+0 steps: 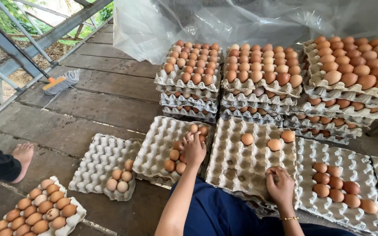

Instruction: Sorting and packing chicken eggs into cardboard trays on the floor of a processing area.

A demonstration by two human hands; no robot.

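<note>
The person's left hand (193,148) rests on brown eggs (174,160) in a grey moulded pulp egg tray (156,146). The right hand (280,184) presses on the near edge of a second, nearly bare pulp tray (241,164) holding three brown eggs (267,140). Stacked full trays (259,85) stand behind, on weathered wooden planks (97,105).

Brown eggs (176,161) sit upright in a grey pulp tray (156,148), perhaps 8 of them.
</note>
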